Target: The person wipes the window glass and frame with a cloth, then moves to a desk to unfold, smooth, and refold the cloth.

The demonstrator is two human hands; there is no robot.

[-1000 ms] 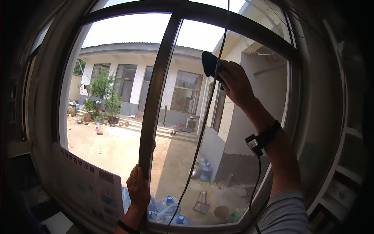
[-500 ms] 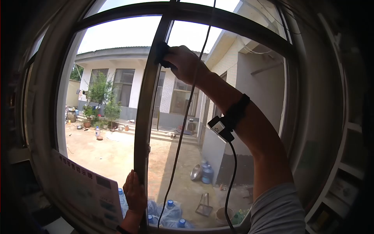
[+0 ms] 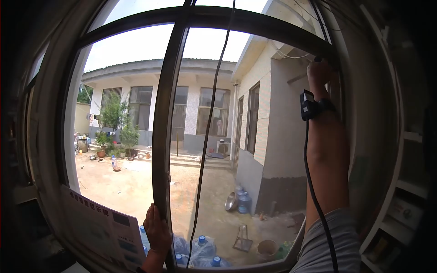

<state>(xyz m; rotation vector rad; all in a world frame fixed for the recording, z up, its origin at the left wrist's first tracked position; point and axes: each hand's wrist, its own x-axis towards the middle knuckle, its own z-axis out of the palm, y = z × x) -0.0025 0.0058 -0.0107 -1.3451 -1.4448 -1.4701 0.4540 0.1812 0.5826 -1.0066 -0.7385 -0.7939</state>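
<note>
My left hand [image 3: 157, 230] rests against the lower part of the dark window frame's upright [image 3: 162, 136], its fingers pointing up and close together. High on the right, my right hand [image 3: 320, 72] is at the upper right corner of the window pane, closed round a dark cloth [image 3: 317, 59] of which only a small part shows. A small device [image 3: 308, 105] is strapped to my right forearm, and a black cable [image 3: 311, 182] runs down from it. Another dark cable [image 3: 212, 104] hangs across the pane.
A printed poster [image 3: 102, 227] leans at the lower left of the window. Beyond the glass are wrapped water bottles [image 3: 202, 248], a metal basin [image 3: 231, 201], a bucket [image 3: 267, 248] and a building [image 3: 145, 75]. Shelves [image 3: 396, 214] stand at the right.
My right hand has moved from the middle upright across to the upper right corner, with the dark cloth. The view has shifted slightly. My left hand remains on the upright.
</note>
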